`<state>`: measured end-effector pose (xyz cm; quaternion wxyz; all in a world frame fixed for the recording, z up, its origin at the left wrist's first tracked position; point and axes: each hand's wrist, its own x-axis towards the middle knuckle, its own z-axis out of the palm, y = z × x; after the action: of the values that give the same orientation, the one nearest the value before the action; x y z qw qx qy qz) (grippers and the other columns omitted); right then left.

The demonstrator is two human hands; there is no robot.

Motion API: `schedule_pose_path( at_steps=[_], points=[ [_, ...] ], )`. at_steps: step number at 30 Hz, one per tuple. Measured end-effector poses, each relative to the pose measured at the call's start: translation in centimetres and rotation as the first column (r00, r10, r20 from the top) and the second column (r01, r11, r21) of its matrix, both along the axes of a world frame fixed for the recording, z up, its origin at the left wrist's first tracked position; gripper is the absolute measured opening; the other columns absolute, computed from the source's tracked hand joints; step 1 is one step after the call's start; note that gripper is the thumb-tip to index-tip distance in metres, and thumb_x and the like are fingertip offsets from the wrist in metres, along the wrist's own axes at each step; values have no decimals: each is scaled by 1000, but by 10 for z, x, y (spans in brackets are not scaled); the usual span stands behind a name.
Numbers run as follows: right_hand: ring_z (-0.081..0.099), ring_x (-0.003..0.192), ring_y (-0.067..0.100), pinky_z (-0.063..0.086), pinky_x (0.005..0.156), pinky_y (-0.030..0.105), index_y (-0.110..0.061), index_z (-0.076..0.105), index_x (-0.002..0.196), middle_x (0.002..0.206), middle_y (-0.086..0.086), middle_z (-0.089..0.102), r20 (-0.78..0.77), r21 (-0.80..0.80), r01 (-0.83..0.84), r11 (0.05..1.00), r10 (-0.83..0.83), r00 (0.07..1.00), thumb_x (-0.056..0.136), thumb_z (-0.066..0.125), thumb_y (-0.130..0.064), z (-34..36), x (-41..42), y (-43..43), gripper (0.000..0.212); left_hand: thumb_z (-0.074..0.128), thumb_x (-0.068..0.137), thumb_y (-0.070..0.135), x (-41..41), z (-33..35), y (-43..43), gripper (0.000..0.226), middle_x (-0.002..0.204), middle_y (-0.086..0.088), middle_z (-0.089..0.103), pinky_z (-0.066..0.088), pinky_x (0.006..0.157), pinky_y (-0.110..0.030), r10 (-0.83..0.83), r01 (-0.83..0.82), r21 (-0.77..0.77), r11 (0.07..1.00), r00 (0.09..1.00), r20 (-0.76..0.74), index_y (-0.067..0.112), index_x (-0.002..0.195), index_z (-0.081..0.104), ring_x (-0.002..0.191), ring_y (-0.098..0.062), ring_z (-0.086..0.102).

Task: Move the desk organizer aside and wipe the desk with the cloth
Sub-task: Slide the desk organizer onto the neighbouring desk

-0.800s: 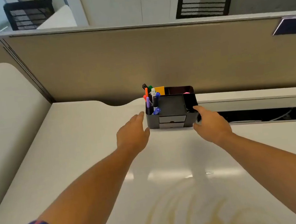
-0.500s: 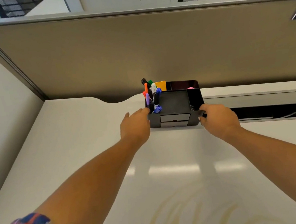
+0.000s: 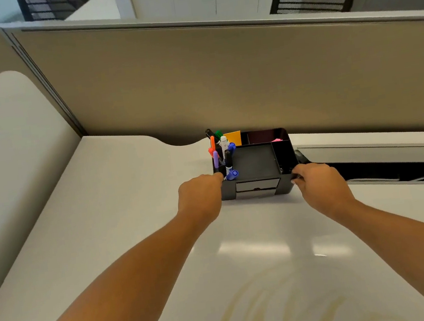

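A black desk organizer stands at the back of the white desk, against the partition. Its left compartment holds several coloured markers, and it has a small drawer in front. My left hand grips its left front corner, fingers curled around the edge. My right hand grips the right front corner. A yellowish smeared stain marks the desk near me. The cloth is out of view.
A beige partition wall runs behind the desk. To the right of the organizer an open cable trough with a raised lid cuts into the desk. A second desk surface lies to the left.
Both hands moved forward from beside the organizer and closed on its two front corners. The green cloth at the right edge has left the view.
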<state>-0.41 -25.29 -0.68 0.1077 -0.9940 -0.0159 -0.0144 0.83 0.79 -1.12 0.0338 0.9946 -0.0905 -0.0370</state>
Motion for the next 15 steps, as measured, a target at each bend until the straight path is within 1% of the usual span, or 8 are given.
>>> schedule_pose_path(
  at_steps=[4,7,10,12,14,15],
  points=[
    [68,89,32,58,78,41,-12,69,114,101,11,74,1,-4,-63,998,63,998,99,60,-22,11,-5,27,20,63,91,20,-19,5,31,28,76,0,51,40,52,-27,58,-58,-11,998,998,17,23,116,52,55,-15,46],
    [67,87,32,57,76,41,-13,69,111,100,10,74,10,12,-103,995,103,995,99,59,-22,20,-3,52,17,62,91,21,-31,13,57,25,76,2,50,37,51,-26,91,-90,-26,996,994,53,23,115,53,56,-16,47],
    [65,85,34,52,70,37,-13,69,108,98,10,74,39,9,-165,986,165,986,99,59,-21,27,1,86,15,60,92,19,-44,23,91,25,73,2,49,36,50,-27,151,-150,-18,988,985,85,24,116,53,50,-12,41],
    [65,84,34,47,67,35,-13,69,106,96,11,74,58,6,-207,978,206,977,98,59,-20,32,6,109,14,58,93,16,-51,27,113,25,67,3,46,33,48,-26,180,-180,-9,984,978,106,24,116,53,48,-11,37],
    [65,83,36,52,70,39,-13,69,105,96,11,74,73,14,-252,968,251,965,98,59,-19,36,10,135,14,56,93,15,-60,33,137,25,62,6,40,28,45,-25,213,-213,-12,977,969,122,24,116,54,47,-11,37],
    [64,84,36,53,71,40,-13,69,104,96,11,74,76,14,-274,962,272,959,97,59,-18,38,12,149,14,56,93,15,-65,36,150,24,62,6,40,26,44,-24,233,-233,-14,972,964,132,25,115,54,47,-11,37]
  ],
)
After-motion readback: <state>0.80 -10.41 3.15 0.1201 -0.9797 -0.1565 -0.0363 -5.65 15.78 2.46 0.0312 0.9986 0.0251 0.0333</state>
